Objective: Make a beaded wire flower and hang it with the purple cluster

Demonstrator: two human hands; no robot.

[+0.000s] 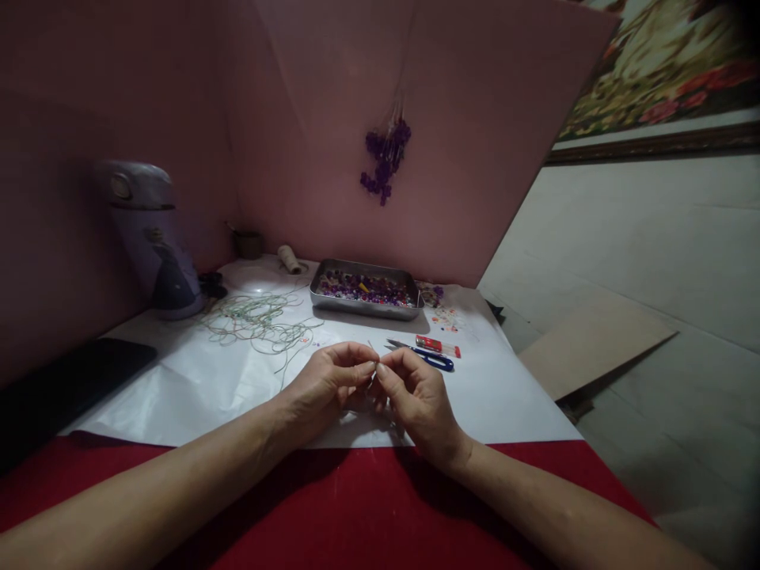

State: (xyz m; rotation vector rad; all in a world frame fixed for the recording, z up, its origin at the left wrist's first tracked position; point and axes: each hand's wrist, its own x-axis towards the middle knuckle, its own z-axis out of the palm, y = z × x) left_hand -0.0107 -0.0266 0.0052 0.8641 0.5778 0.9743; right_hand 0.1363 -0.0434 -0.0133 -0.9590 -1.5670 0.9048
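My left hand point(338, 378) and my right hand point(416, 392) meet over the front of the white sheet, thumbs and forefingers pinched together tip to tip. Between them is a thin cord point(370, 345), whose short end pokes up above the fingertips. The fingers hide the rest of it, and any bead there is too small to make out. Just beyond my right hand lie blue-handled scissors point(436, 361) and a red-capped clear tube point(438, 346). Left of my left hand spreads a loose tangle of pale green cords point(255, 321).
A metal tray point(368, 310) of mostly purple beads stands behind my hands. Small loose beads point(448, 320) lie to its right. A thread spool point(289, 259), a lilac flask point(157, 245) and a black flat object point(71, 388) are leftward. Purple bead strands point(385, 158) hang on the pink panel.
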